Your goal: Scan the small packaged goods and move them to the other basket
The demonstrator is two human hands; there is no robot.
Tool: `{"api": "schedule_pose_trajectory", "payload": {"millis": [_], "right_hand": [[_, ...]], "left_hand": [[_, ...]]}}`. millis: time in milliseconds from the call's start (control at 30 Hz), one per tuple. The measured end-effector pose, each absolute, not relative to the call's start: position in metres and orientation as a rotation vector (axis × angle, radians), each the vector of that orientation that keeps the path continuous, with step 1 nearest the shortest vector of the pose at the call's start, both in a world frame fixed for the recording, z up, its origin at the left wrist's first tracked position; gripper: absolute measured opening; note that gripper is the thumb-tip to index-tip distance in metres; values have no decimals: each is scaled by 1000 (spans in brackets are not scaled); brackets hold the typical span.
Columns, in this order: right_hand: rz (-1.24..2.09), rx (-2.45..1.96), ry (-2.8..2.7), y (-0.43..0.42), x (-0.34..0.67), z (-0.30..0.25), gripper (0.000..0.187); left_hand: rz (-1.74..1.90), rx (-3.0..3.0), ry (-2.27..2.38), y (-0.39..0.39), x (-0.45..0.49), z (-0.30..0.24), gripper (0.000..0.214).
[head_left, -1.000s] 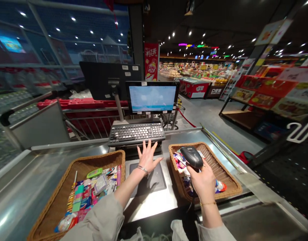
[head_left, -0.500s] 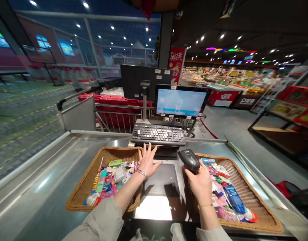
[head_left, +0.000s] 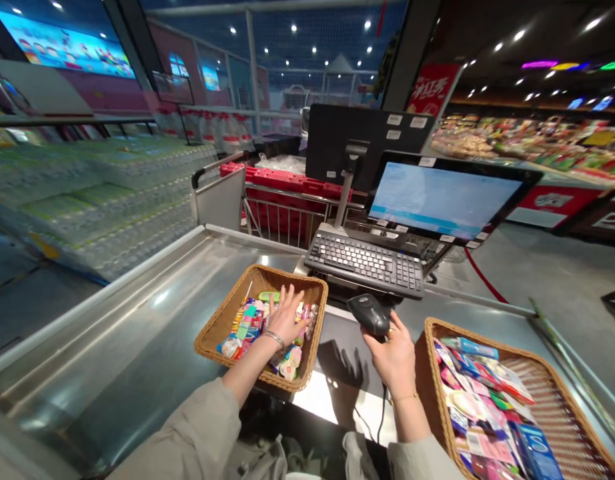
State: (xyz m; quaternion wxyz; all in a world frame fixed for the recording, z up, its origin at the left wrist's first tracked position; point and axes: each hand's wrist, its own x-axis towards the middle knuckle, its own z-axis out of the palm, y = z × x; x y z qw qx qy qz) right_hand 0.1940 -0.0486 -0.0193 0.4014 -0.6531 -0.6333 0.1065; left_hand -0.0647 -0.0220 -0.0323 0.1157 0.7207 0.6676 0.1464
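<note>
While the left hand (head_left: 285, 321) spreads its fingers over a brown wicker basket (head_left: 216, 328), the right hand (head_left: 395, 353) grips a black plastic scanner (head_left: 368, 313) above the metal counter (head_left: 152, 340). Likely light and rigid, it suits a handle grip.

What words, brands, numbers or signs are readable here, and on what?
"冰红茶", on the red banner.
Too small or blurred to read: monitor stickers, lit screen, keyboard, scanner logo, packets, red cabinet, dark sign, distant blue lights.
</note>
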Motion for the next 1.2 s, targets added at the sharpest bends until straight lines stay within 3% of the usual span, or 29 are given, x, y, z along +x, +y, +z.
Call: {"api": "schedule_pose_trajectory", "payload": {"millis": [467, 867, 1100, 1200], "right_hand": [[351, -1561, -1751, -34, 155, -36, 24], [361, -1545, -1788, -26, 146, -40, 24], [364, -1531, -1800, -25, 146, -41, 24], [368, -1532, -1794, -27, 148, -41, 24]], "left_hand": [[97, 1943, 2129, -29, -141, -59, 80], [-205, 1981, 2045, -51, -106, -76, 72], [-619, 1960, 1987, -40, -76, -81, 106], [-724, 1929, 1935, -33, -74, -91, 108]]}}
